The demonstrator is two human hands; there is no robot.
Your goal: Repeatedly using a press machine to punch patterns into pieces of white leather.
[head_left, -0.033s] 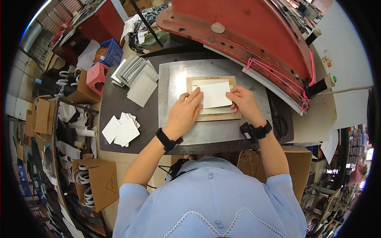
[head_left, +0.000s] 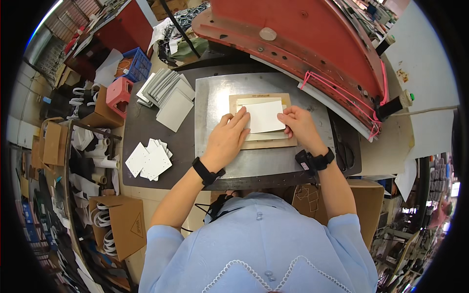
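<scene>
A white rectangular piece of card lies slightly askew over a tan board that has a cream inner layer. The board rests on a metal plate. My left hand lies with its fingers stretched out, the tips on the card's left edge. At the card's right edge my right hand has thumb and fingers closed on it in a pinch. Both wrists wear black bands. What lies beneath the card is partly hidden.
A red press arm overhangs the far right side. Pale rectangular pieces lie fanned at the back left of the dark table; perforated white pieces are piled nearer. Scissors lie right of the metal plate.
</scene>
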